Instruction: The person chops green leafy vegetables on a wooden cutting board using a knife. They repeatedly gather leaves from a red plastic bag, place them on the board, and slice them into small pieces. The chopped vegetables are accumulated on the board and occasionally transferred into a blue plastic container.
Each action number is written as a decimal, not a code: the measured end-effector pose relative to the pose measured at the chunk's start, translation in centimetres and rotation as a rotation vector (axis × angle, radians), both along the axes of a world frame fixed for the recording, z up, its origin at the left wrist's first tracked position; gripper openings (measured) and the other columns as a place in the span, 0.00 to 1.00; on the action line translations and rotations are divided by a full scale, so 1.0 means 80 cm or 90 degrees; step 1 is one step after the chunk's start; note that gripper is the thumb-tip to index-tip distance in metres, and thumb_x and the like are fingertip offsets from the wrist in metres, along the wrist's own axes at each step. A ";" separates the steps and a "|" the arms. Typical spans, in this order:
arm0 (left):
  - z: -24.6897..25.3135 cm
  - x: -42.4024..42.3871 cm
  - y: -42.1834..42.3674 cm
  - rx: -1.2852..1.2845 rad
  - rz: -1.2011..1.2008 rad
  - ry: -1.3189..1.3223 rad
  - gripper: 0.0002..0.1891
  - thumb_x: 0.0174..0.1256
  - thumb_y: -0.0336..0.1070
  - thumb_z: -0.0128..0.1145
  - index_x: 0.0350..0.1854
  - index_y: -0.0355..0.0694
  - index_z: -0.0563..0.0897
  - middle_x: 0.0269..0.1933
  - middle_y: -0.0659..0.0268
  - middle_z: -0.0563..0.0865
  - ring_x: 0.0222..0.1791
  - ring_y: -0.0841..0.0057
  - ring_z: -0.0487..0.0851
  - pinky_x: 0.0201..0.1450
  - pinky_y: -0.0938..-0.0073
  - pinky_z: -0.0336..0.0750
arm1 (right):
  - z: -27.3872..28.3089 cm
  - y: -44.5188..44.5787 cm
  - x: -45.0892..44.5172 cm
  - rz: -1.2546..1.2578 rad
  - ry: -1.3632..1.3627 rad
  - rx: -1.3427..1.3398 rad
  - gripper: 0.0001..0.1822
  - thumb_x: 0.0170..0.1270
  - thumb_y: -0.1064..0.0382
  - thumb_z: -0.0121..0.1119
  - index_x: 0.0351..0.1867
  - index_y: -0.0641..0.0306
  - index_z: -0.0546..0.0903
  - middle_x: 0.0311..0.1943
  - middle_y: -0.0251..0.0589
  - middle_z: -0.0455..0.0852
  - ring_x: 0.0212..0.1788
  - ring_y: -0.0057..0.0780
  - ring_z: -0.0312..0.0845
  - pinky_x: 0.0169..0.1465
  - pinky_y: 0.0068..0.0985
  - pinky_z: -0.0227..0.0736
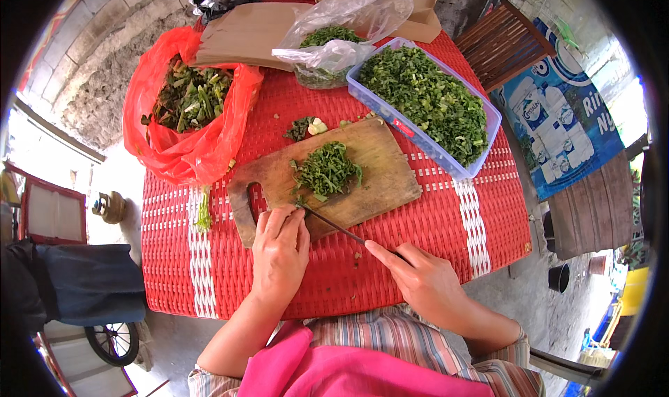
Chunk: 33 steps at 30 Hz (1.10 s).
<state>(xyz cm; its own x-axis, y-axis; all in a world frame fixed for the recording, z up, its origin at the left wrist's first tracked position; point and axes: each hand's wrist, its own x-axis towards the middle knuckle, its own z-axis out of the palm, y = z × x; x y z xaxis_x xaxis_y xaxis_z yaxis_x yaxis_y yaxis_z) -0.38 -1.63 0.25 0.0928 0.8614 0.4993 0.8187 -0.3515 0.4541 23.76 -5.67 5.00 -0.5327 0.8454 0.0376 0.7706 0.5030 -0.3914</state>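
My right hand (426, 282) grips a knife (337, 225), its thin dark blade slanting up and left over the near edge of a worn wooden cutting board (379, 167). The blade's tip end is at the fingertips of my left hand (280, 250). Those fingers are bunched over a small bit of leafy greens (300, 202), mostly hidden beneath them. Beyond the blade, a loose heap of chopped greens (328, 171) lies mid-board. The board's handle slot (256, 201) is just past my left knuckles.
A red plastic bag (193, 159) of stems and leaves stands left on the red woven table (334, 287). Right of the board is a lilac plastic tub (434, 154) full of chopped greens. Behind are a clear bag (384, 10) and cardboard (245, 34). A pale stalk (204, 211) lies left.
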 end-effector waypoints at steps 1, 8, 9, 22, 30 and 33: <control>0.000 0.001 0.000 0.002 0.004 -0.005 0.11 0.56 0.19 0.62 0.43 0.28 0.85 0.45 0.55 0.83 0.43 0.56 0.81 0.48 0.60 0.78 | -0.001 0.002 0.000 -0.002 -0.001 0.006 0.37 0.58 0.72 0.61 0.73 0.49 0.71 0.31 0.38 0.71 0.30 0.33 0.79 0.30 0.30 0.78; -0.001 -0.001 0.004 0.018 -0.009 0.012 0.11 0.55 0.19 0.63 0.42 0.29 0.85 0.45 0.55 0.83 0.44 0.57 0.81 0.47 0.61 0.79 | -0.008 0.020 -0.013 -0.038 0.010 0.051 0.37 0.58 0.72 0.61 0.73 0.47 0.71 0.31 0.37 0.71 0.29 0.31 0.79 0.29 0.29 0.78; -0.001 -0.001 0.004 0.019 -0.007 0.023 0.11 0.55 0.20 0.64 0.43 0.29 0.85 0.45 0.55 0.84 0.44 0.57 0.81 0.47 0.61 0.79 | -0.007 0.020 -0.015 -0.034 0.020 0.058 0.37 0.58 0.72 0.61 0.73 0.46 0.72 0.31 0.37 0.71 0.30 0.31 0.79 0.29 0.29 0.79; 0.001 -0.002 0.000 -0.006 0.005 0.042 0.11 0.56 0.20 0.63 0.43 0.29 0.85 0.46 0.55 0.83 0.44 0.56 0.81 0.48 0.61 0.79 | -0.014 0.024 -0.023 0.019 0.004 0.045 0.38 0.58 0.71 0.60 0.74 0.50 0.70 0.32 0.38 0.72 0.33 0.33 0.80 0.33 0.29 0.79; 0.002 0.001 0.001 0.000 0.010 0.014 0.11 0.56 0.20 0.63 0.42 0.30 0.85 0.44 0.56 0.84 0.43 0.57 0.82 0.48 0.62 0.78 | -0.001 -0.005 0.008 0.004 -0.004 -0.025 0.40 0.57 0.73 0.61 0.75 0.53 0.68 0.32 0.38 0.70 0.31 0.33 0.78 0.30 0.30 0.77; 0.001 -0.003 0.000 0.009 0.002 0.021 0.12 0.56 0.19 0.63 0.43 0.30 0.85 0.44 0.56 0.83 0.42 0.57 0.81 0.47 0.61 0.78 | -0.001 -0.005 0.013 -0.007 0.000 -0.029 0.39 0.57 0.73 0.60 0.74 0.51 0.69 0.31 0.38 0.70 0.30 0.33 0.77 0.29 0.31 0.77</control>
